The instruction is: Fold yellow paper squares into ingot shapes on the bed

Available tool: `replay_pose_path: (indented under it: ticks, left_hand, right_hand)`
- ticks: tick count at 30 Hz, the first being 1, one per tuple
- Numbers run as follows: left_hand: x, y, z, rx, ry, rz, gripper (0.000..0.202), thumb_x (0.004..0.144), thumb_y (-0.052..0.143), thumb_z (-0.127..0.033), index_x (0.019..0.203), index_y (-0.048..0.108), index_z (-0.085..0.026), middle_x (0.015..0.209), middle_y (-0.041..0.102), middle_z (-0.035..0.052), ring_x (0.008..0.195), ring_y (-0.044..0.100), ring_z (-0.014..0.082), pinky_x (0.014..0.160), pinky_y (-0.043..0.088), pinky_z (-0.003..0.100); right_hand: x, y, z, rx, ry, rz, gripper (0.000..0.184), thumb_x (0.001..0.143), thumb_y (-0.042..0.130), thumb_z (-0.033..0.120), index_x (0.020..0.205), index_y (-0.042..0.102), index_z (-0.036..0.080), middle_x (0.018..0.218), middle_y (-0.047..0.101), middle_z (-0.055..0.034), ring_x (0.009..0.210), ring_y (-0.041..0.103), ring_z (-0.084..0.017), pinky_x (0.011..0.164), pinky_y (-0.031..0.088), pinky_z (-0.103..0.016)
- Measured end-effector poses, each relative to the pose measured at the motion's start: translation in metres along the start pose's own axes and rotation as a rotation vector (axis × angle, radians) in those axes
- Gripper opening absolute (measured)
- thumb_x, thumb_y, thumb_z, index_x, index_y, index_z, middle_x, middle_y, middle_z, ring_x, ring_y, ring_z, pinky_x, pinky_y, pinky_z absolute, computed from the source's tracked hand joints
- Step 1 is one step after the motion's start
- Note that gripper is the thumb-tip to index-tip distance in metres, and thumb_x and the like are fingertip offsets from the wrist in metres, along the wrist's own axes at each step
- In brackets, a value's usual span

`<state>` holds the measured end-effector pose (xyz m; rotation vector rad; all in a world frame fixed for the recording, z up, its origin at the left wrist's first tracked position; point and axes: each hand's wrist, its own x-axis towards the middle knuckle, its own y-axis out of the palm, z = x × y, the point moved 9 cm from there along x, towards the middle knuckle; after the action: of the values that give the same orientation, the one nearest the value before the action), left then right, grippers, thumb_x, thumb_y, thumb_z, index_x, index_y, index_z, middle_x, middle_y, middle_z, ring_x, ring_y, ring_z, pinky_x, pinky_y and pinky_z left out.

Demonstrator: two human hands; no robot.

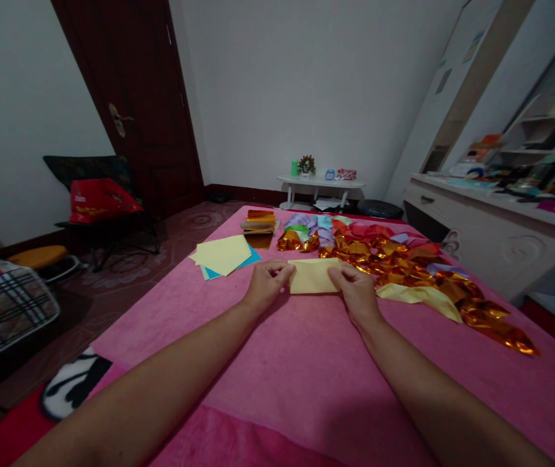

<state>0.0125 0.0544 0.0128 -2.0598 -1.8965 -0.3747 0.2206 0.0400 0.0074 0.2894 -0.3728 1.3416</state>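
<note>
Between my two hands is a folded sheet of pale yellow paper (313, 277), a wide rectangle held just over the pink cloth (277, 363). My left hand (268, 283) pinches its left end between thumb and fingers. At the right end, my right hand (356, 288) grips it the same way. Beyond my left hand lie loose yellow sheets (223, 254) with a blue sheet (248, 258) partly under them. Past my right hand spreads a heap of folded shiny gold paper pieces (394, 259), and a folded yellow paper piece (420, 298) rests at its near edge.
A stack of gold foil sheets (259, 224) sits at the far left of the cloth. A small white table (326, 180) stands by the wall. To the right is a cluttered dresser (496, 220); at left, a chair holds a red bag (104, 201).
</note>
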Motion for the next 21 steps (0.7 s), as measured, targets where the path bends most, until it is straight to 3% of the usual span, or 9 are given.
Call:
replay_pose_path:
  ticks: [5, 10, 14, 21]
  left_hand:
    - [0.002, -0.006, 0.003, -0.008, 0.006, -0.062, 0.017, 0.068, 0.069, -0.031, 0.064, 0.071, -0.015, 0.075, 0.066, 0.004, 0.062, 0.055, 0.0129, 0.051, 0.04, 0.021]
    - [0.004, -0.013, 0.012, -0.024, -0.009, -0.109, 0.016, 0.068, 0.069, -0.03, 0.065, 0.071, -0.014, 0.072, 0.066, 0.0037, 0.065, 0.057, 0.0138, 0.057, 0.043, 0.023]
    - [0.004, -0.012, 0.013, -0.018, -0.017, -0.096, 0.021, 0.074, 0.063, -0.033, 0.066, 0.069, -0.014, 0.068, 0.065, 0.0027, 0.062, 0.056, 0.0132, 0.057, 0.043, 0.023]
    - [0.001, -0.004, 0.0, 0.048, 0.039, -0.032, 0.019, 0.072, 0.064, -0.026, 0.058, 0.064, -0.014, 0.064, 0.059, 0.0009, 0.063, 0.052, 0.0121, 0.06, 0.04, 0.022]
  right_hand:
    - [-0.001, -0.003, -0.007, 0.008, 0.068, -0.025, 0.018, 0.066, 0.074, 0.036, 0.069, 0.072, 0.019, 0.065, 0.063, 0.002, 0.061, 0.053, -0.015, 0.057, 0.039, -0.026]
    - [-0.001, 0.003, -0.008, 0.094, 0.098, -0.001, 0.021, 0.069, 0.07, 0.038, 0.081, 0.074, 0.021, 0.074, 0.068, 0.0015, 0.066, 0.057, -0.016, 0.06, 0.042, -0.026]
    - [-0.001, 0.003, -0.007, 0.103, 0.11, -0.002, 0.018, 0.067, 0.072, 0.036, 0.075, 0.074, 0.021, 0.075, 0.069, 0.0016, 0.067, 0.057, -0.016, 0.06, 0.042, -0.026]
    - [0.0, -0.008, -0.014, 0.089, 0.133, -0.096, 0.015, 0.063, 0.076, 0.033, 0.069, 0.072, 0.019, 0.064, 0.064, 0.0028, 0.058, 0.052, -0.014, 0.056, 0.039, -0.025]
